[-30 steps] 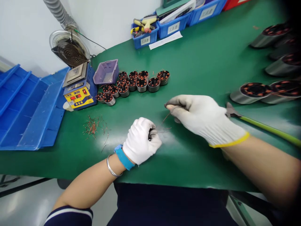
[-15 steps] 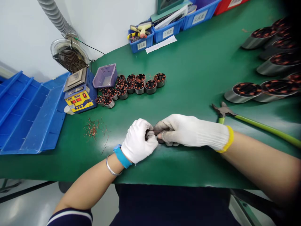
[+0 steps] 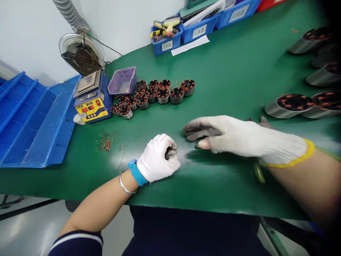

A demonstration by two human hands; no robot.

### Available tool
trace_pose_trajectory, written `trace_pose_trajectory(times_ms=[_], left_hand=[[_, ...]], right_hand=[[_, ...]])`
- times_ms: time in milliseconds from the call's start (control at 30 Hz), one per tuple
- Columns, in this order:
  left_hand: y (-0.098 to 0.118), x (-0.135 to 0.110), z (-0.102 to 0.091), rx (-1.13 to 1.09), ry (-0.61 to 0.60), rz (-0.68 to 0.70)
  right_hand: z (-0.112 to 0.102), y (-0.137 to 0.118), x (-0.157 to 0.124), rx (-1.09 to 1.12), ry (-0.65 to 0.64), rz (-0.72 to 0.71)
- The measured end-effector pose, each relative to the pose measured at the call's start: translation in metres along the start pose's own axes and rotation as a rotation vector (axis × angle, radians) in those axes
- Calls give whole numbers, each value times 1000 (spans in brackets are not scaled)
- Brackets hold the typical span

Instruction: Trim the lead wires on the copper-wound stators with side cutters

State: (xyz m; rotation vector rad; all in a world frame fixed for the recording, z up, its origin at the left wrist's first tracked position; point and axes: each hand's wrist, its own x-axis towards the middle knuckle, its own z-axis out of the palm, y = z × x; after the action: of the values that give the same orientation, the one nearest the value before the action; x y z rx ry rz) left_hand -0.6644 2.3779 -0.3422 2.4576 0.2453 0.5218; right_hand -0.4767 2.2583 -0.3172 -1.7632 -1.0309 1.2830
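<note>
My left hand (image 3: 159, 158), in a white glove, is closed around a motor stator (image 3: 167, 153) mostly hidden in the fist. Only its dark inside and a trace of copper show, and thin wire ends stick out to the right. My right hand (image 3: 221, 135), gloved with grey fingertips, is off the stator and hovers to its right. Its fingers are stretched out and the thumb is apart, with nothing between them. Under the right wrist lie green-handled cutting pliers (image 3: 259, 173), largely covered by the hand and forearm.
Wound stators (image 3: 163, 95) stand in rows beside a purple bin (image 3: 122, 81). Larger ones (image 3: 289, 106) are at the right. Wire clippings (image 3: 106, 141) lie left, near a blue-yellow CM550 unit (image 3: 93, 110). Blue tool boxes (image 3: 167, 45) line the back; blue trays (image 3: 45, 142) lean at left.
My right hand has let go at the left fist, opened and moved right, over the pliers. My left hand stays closed in nearly the same place. The view has shifted slightly.
</note>
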Motion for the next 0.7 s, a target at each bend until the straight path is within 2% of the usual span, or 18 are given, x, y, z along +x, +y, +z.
trace_pose_trajectory(times_ms=[67,200,333,467,633,700], left_hand=[[0,0,1,5,8,9],[1,0,1,35,24,6],[1,-1,1,42,31,4],[-1,-2,0,-9,28,38],[0,-5,-8,-38,2,32],[-1,-4,-13,-72,-62,6]], right_hand=[[2,-4,7,58,-52,12],[20,-13,16,75,-237,100],[33,-18,15,142,-327,160],[34,-22,13,160,-336,154],[38,-21,12,175,-285,136],[40,-19,11,142,-243,127]])
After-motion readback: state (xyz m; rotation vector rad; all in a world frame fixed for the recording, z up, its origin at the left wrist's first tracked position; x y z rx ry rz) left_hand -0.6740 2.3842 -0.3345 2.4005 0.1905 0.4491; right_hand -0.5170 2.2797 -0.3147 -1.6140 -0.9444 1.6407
